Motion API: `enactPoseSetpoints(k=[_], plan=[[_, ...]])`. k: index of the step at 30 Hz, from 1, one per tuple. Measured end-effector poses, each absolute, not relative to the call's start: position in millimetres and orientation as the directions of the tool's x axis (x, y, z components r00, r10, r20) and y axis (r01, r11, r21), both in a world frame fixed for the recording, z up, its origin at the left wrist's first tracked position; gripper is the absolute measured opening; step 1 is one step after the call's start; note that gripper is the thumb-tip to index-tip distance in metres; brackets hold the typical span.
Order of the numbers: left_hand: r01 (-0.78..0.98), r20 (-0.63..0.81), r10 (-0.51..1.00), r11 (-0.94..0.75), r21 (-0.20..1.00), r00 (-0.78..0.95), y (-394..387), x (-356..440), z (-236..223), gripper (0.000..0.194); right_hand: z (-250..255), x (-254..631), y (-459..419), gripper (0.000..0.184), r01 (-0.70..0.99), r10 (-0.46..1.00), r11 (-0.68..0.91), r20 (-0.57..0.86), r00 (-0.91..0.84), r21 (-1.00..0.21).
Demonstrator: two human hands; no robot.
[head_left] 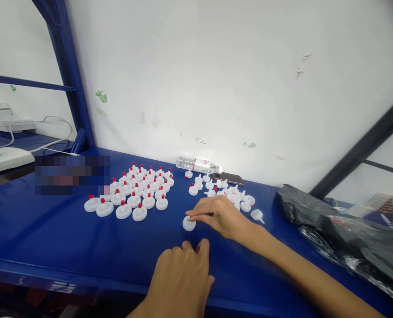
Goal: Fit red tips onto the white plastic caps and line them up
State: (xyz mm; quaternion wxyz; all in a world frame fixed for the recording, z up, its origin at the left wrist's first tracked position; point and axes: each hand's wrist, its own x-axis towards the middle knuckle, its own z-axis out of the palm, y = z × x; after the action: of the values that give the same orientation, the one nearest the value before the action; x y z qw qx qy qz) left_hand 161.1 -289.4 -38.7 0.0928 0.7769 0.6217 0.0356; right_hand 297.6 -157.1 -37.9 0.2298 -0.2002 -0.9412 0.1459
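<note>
A white plastic spout cap (188, 224) rests on the blue tabletop, its upper part pinched between the thumb and fingers of my right hand (221, 215). Those fingers hide its tip, so I cannot tell whether it carries a red piece. Nearer the front edge hovers my left hand (183, 274), back upward, fingers bent and thumb apart, with nothing visible in it. To the left, several white spout caps with red tips (139, 213) stand upright in rows. Loose white spout caps (257, 215) lie scattered beyond my right hand, with small red tips (216, 188) among them.
Against the wall lies a clear plastic bottle (199, 164) beside a dark phone (231, 178). A black plastic bag (349, 234) covers the right side of the blue table (83, 247). Blue frame posts (72, 75) rise at left; a pixelated patch hides something there.
</note>
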Motion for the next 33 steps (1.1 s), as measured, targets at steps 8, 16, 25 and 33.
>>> enactPoseSetpoints(k=[8,16,25,33], plan=[[0.965,-0.228,0.95,-0.171,0.198,0.215,-284.8,162.6,-19.7,0.031,-42.2,225.2,-149.0,0.018,0.328,0.405,0.911,0.392,-0.826,-0.252],[0.955,-0.173,0.954,-0.207,0.213,0.246,-285.8,159.9,-22.2,0.036,-29.1,208.0,-161.8,0.023,0.438,0.477,0.878,0.271,-0.836,-0.192],[0.943,-0.082,0.966,-0.217,0.253,0.244,-288.4,159.0,-33.0,0.032,-6.9,230.7,-157.9,0.021,0.6,0.579,0.798,0.34,-0.741,-0.051],[0.953,-0.145,0.957,-0.22,0.208,0.253,-286.5,159.2,-27.2,0.03,-18.2,228.1,-160.6,0.025,0.541,0.521,0.837,0.182,-0.834,0.083]])
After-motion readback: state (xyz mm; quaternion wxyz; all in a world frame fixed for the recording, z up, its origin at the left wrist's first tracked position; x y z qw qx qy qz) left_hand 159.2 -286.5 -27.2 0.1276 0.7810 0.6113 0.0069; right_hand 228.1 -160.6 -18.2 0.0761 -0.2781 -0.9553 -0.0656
